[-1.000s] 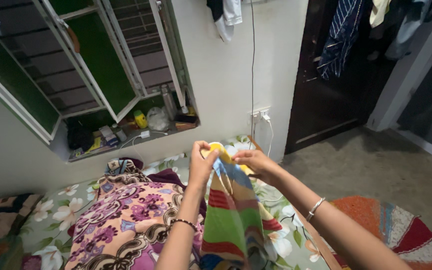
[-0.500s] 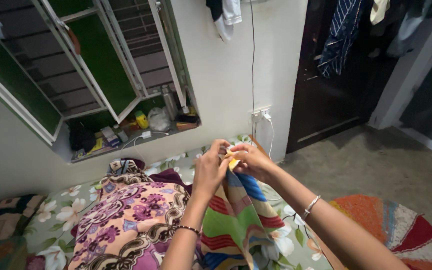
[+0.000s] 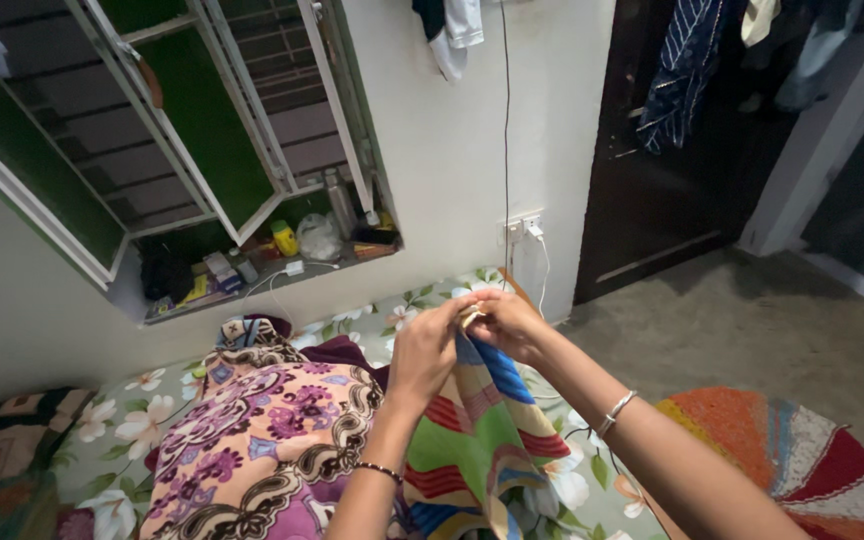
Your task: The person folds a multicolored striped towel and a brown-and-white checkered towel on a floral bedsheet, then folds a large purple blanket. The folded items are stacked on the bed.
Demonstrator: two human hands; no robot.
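Note:
My left hand (image 3: 424, 347) and my right hand (image 3: 503, 322) meet at the top edge of a striped cloth (image 3: 472, 440) with red, green, blue and yellow bands. Both hands pinch that edge close together, fingertips almost touching. The cloth hangs down from them over the bed (image 3: 132, 425), which has a green floral sheet. A purple flowered blanket (image 3: 262, 445) lies bunched just left of the cloth, under my left forearm.
An open window with green shutters (image 3: 202, 120) has a sill (image 3: 252, 270) crowded with bottles and small items. A wall socket with a plugged charger (image 3: 522, 232) is behind my hands. A dark door (image 3: 672, 150) and a round multicoloured rug (image 3: 802, 460) are on the right.
My hands have come closer together and dropped a little, gathering the cloth's top edge. The yellow corner seen earlier is now folded out of sight between my fingers.

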